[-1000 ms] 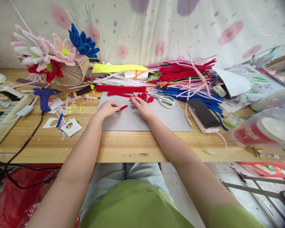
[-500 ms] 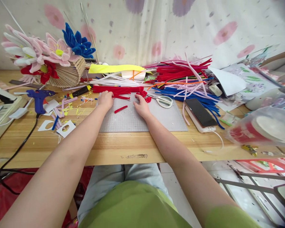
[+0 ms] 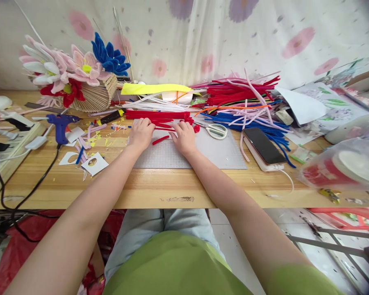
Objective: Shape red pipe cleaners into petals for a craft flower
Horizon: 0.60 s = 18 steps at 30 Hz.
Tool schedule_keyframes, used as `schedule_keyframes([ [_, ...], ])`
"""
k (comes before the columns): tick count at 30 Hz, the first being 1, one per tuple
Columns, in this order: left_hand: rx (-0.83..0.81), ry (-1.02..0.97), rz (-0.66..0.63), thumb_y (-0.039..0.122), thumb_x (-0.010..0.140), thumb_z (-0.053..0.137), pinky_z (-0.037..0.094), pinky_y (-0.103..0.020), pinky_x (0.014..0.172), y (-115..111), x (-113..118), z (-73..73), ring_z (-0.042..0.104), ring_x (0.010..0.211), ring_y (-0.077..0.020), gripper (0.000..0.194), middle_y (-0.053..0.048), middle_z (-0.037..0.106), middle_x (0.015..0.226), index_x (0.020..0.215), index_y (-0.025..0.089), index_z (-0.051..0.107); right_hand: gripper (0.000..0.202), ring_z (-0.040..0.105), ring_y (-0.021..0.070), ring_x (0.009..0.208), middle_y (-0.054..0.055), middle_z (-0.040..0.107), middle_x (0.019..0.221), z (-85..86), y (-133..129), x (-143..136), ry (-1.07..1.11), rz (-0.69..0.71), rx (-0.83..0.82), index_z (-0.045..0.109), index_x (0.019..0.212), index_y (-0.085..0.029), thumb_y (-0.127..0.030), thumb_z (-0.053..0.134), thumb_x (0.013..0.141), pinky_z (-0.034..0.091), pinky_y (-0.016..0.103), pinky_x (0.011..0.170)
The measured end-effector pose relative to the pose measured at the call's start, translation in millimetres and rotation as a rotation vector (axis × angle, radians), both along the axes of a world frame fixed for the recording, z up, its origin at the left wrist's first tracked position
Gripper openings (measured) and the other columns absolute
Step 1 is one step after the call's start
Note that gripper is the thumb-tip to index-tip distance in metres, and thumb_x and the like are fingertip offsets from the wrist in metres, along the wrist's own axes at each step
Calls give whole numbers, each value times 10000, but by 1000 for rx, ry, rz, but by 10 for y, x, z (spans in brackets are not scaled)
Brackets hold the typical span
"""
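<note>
Stretched level between my hands is a red pipe cleaner (image 3: 163,129), just above a grey cutting mat (image 3: 215,153). My left hand (image 3: 141,134) closes its fingers around the left end. At the other end, the thumb and fingers of my right hand (image 3: 185,138) come together on it. A short cut piece of red pipe cleaner (image 3: 160,140) lies on the mat below. Behind my fingers is a row of red pipe cleaners (image 3: 160,115), with small red coiled pieces (image 3: 197,128) by my right hand. Scissors (image 3: 217,131) with pale handles rest to the right.
Left are a blue glue gun (image 3: 60,127), a power strip (image 3: 15,151), paper scraps and fuzzy flowers (image 3: 86,67) in a basket-like holder. At the back lie bundled pipe cleaners (image 3: 240,92). A phone (image 3: 264,145) and a bagged red-and-white cup (image 3: 335,168) stand right.
My right hand has moved up and closed on the red pipe cleaner. My left hand has shifted slightly and the red pipe cleaner now spans both hands. The whole view has shifted a little.
</note>
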<state>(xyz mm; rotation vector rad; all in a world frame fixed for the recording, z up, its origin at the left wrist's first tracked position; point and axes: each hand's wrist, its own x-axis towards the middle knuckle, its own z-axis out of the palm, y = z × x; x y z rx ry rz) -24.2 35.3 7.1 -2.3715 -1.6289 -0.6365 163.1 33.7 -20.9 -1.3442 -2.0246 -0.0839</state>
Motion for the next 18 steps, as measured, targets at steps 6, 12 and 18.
schedule_keyframes([
  [6, 54, -220, 27, 232, 847, 483, 406, -314, 732, -174, 172, 9, 546, 857, -194, 181, -78, 578, 948, 887, 194, 655, 314, 476, 227, 854, 99, 596, 836, -20, 43, 46, -6, 38, 56, 668, 876, -171, -345, 410, 915, 364, 358, 784],
  [12, -95, -681, 7, 244, 797, 555, 433, -255, 668, -173, 348, -76, 542, 685, -114, 128, -38, 606, 865, 849, 170, 645, 247, 511, 195, 838, 72, 615, 826, -20, 74, 56, 180, 164, -80, 636, 815, -172, -337, 468, 889, 380, 317, 780],
  [18, -678, -1109, -101, 309, 720, 636, 415, -208, 504, -215, 425, -224, 500, 486, -77, 179, 16, 576, 566, 771, 139, 612, 282, 467, 107, 635, -7, 540, 661, -36, 129, 49, 876, 278, -430, 572, 696, -163, -423, 544, 800, 376, 250, 646],
])
